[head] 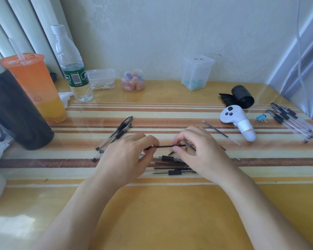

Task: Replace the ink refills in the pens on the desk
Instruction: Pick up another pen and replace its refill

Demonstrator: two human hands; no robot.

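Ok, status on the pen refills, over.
Left hand and right hand both pinching one black refill, level above desk. Loose pens lying right beneath.

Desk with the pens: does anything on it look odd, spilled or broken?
Nothing is spilled. One oddity: the white controller lying among the stationery has pale tape wrapped round its handle, as if patched. A loose refill lies alone beside it, apart from the heap of pen parts.

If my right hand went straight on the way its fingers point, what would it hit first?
Probably the left hand: the right hand points leftward along the black refill both hands pinch, and the left hand holds its far end. Depth is unclear from one view.
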